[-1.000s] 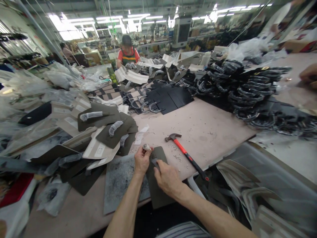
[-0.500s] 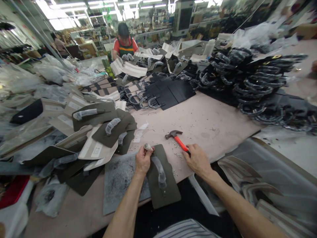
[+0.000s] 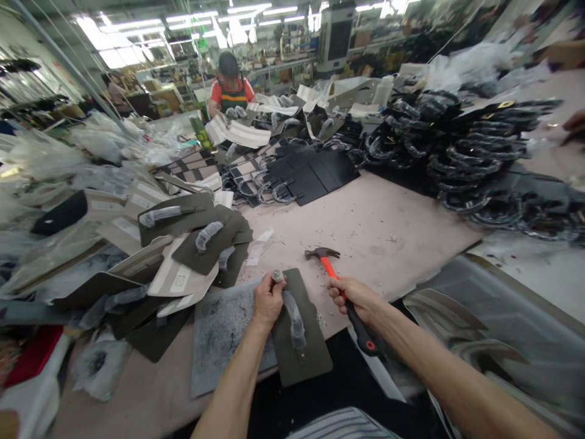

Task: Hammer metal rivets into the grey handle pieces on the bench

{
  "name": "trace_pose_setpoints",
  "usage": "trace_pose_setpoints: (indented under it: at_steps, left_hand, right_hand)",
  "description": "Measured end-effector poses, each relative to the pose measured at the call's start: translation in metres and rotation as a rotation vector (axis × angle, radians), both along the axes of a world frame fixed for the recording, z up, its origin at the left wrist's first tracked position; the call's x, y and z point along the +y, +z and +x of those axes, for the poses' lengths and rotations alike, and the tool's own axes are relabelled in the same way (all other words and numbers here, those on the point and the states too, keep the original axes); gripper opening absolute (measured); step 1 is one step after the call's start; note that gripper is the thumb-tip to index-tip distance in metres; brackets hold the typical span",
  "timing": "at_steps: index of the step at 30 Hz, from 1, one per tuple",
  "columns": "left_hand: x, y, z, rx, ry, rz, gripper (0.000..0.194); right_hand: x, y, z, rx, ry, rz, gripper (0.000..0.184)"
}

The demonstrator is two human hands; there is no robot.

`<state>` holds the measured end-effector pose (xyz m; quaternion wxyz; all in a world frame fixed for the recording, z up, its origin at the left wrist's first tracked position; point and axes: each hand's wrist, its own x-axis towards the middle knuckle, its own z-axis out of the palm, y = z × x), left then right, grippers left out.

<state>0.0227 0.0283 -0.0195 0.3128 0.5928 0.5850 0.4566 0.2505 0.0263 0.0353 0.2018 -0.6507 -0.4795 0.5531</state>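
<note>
My left hand (image 3: pixel 268 300) is closed round a short, pale cylinder (image 3: pixel 277 276), its round end facing up, at the top left of a dark olive panel (image 3: pixel 306 363). A handle wrapped in clear plastic (image 3: pixel 295 318) is fixed to that panel. The panel overlaps a grey, scuffed slab (image 3: pixel 219 341) and reaches past the table edge. My right hand (image 3: pixel 356 297) grips a claw hammer (image 3: pixel 328 263) by its red and black handle. The hammer's head is above the table, right of the panel.
Olive panels with wrapped handles (image 3: pixel 196 238) pile up at left. Black pieces with wrapped handles (image 3: pixel 470 158) are stacked at far right. Small metal bits (image 3: pixel 322 320) lie scattered on the table (image 3: pixel 365 225). A grey bin (image 3: pixel 516 305) holds panels at right. A person (image 3: pixel 231 88) works across the table.
My right hand has left the panel's wrapped handle and closed round the hammer, whose handle end has lifted and swung left. My left hand keeps the cylinder at the panel's top.
</note>
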Motion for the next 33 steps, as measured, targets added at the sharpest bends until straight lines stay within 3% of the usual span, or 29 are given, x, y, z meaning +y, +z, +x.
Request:
trace_pose_setpoints:
  at_steps: [3,7,10,12,15,18,19,21,24,26,30,33]
  left_hand:
    - [0.000,0.000,0.000,0.049,-0.035,0.012,0.015]
    - [0.000,0.001,-0.001,0.107,-0.067,0.027,0.014]
    - [0.000,0.002,-0.002,0.106,-0.059,0.016,0.013]
    - [0.000,0.002,-0.002,0.100,-0.055,0.009,0.012]
    - [-0.001,0.004,-0.002,0.094,-0.075,0.022,0.013]
    - [-0.001,0.005,-0.002,0.088,-0.082,0.028,0.014]
    - [0.000,0.005,-0.003,0.086,-0.079,0.025,0.014]
    - [0.000,0.003,-0.003,0.086,-0.077,0.016,0.014]
    - [0.000,-0.001,-0.004,0.101,-0.082,0.007,0.014]
    - [-0.001,-0.003,-0.004,0.103,-0.080,0.012,0.014]
    - [-0.002,-0.003,-0.003,0.067,-0.070,0.041,0.017]
    - [-0.003,-0.002,-0.004,0.040,-0.083,0.042,0.018]
  right_hand:
    - [-0.009,0.030,-0.013,0.036,-0.016,0.156,0.027]
    - [-0.023,0.059,-0.016,-0.339,0.175,0.687,0.029]
    - [-0.026,0.068,-0.010,-0.624,0.447,0.709,0.024]
    - [-0.023,0.081,-0.006,-0.689,0.538,0.676,0.022]
    - [-0.018,0.114,-0.005,-0.607,0.371,0.854,0.024]
    - [-0.019,0.134,-0.010,-0.427,-0.028,1.089,0.027]
    - [-0.021,0.131,-0.012,-0.399,-0.110,1.119,0.028]
    - [-0.027,0.111,-0.015,-0.453,-0.036,1.080,0.030]
    - [-0.032,0.075,-0.012,-0.680,0.439,0.804,0.027]
    - [-0.030,0.063,-0.008,-0.779,0.609,0.654,0.025]
    - [-0.016,0.055,0.003,-0.792,0.566,0.526,0.029]
    - [-0.004,0.030,0.011,-0.762,0.468,0.390,0.031]
